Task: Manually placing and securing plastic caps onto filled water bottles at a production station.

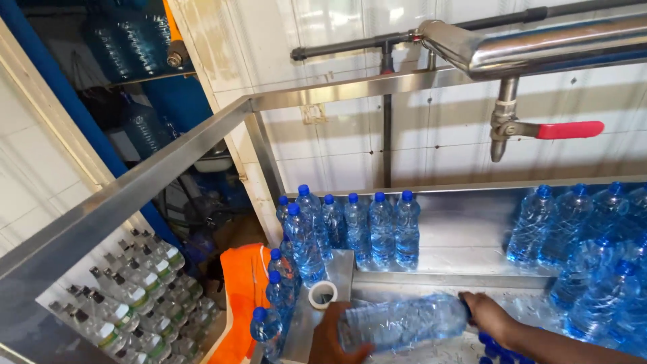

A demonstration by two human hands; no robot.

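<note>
Fingers of left hand [337,340] and right hand [486,315] gripping horizontal bottle [403,322], base left, neck right.

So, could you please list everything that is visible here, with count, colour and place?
lying bottle: one, clear blue, held on its side between both hands, bottom centre.
standing bottles: about ten, blue caps, back left of the steel table.
bottle heap: many, blue, lying at right.
tape roll: one, white, beside the left hand.
valve handle: one, red, under the steel pipe.
orange cloth: one, lower left.
small bottles: many, clear, dark caps, bottom left.
left hand: grip on the bottle's base.
right hand: grip on the cap end.
</note>
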